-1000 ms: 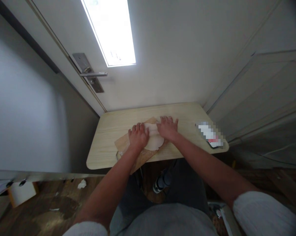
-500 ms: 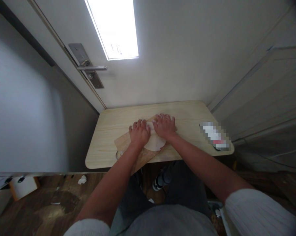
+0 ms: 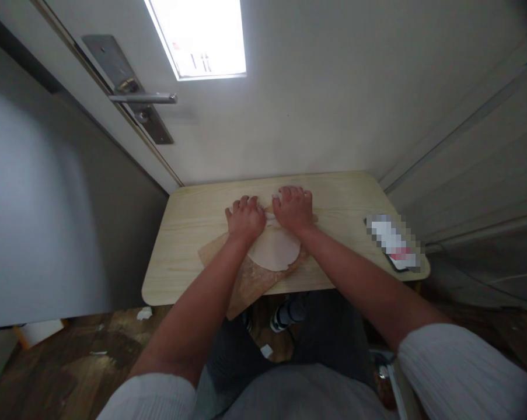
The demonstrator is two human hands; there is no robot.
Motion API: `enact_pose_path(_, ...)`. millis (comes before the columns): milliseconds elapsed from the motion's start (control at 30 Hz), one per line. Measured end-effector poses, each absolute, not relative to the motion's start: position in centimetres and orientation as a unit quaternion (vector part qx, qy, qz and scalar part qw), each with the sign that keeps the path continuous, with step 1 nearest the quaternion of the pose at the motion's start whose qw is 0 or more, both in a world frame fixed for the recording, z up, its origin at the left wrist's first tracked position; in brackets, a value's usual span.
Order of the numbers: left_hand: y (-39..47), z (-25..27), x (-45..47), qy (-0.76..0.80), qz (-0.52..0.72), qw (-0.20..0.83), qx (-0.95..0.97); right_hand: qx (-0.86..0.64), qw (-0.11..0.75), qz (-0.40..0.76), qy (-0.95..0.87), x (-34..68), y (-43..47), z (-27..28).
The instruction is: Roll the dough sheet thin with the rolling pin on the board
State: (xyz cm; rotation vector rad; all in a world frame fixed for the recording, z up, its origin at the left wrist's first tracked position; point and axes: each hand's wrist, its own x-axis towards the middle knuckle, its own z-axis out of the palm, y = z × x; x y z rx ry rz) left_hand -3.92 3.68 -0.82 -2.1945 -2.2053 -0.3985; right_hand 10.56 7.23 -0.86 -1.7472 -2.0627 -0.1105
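Note:
A thin round sheet of pale dough (image 3: 275, 249) lies on a wooden board (image 3: 251, 286), which sits askew on the small table. Across the far side of the dough is a rolling pin (image 3: 270, 217), mostly covered by my hands; a short pale stretch shows between them and a wooden end sticks out at the right. My left hand (image 3: 246, 220) is closed over its left part, fingers curled over the far side. On the right part rests my right hand (image 3: 293, 210), closed the same way.
The light wood table (image 3: 175, 245) stands against a door with a metal handle (image 3: 145, 98). A phone (image 3: 394, 244) with a blurred-out screen lies at the table's right end. Scraps of white paper (image 3: 145, 313) are on the floor.
Both hands have pushed the rolling pin away from my body toward the dough's far edge, so more of the dough shows. The camera view has shifted slightly.

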Motion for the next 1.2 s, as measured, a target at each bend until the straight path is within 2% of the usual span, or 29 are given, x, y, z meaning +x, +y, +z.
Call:
enact_pose_path(400,5.6,-0.3,-4.0,-0.709,-0.119,0.027,-0.695,-0.638,0.191,-0.025,-0.746,10.0,9.0,-0.3)
enact_pose_path(667,2.1,-0.6,-3.5,-0.684,-0.157,0.048,-0.711,-0.672,0.144,0.004,-0.727,10.8,5.3,-0.5)
enact_pose_path(800,-0.2,-1.2,-3.6,-0.666,-0.193,0.052,-0.718,-0.654,0.149,-0.005,-0.741,12.7,2.4,-1.2)
enact_pose_path(1033,-0.6,-2.0,-2.8,-0.606,-0.299,-0.002,-0.737,-0.663,0.167,-0.011,-0.73,17.7,-1.2,-1.1)
enact_pose_path(1200,0.1,-1.9,-1.1,-0.576,-0.306,-0.028,-0.758,-0.693,0.146,-0.011,-0.706,20.7,-2.5,-1.2)
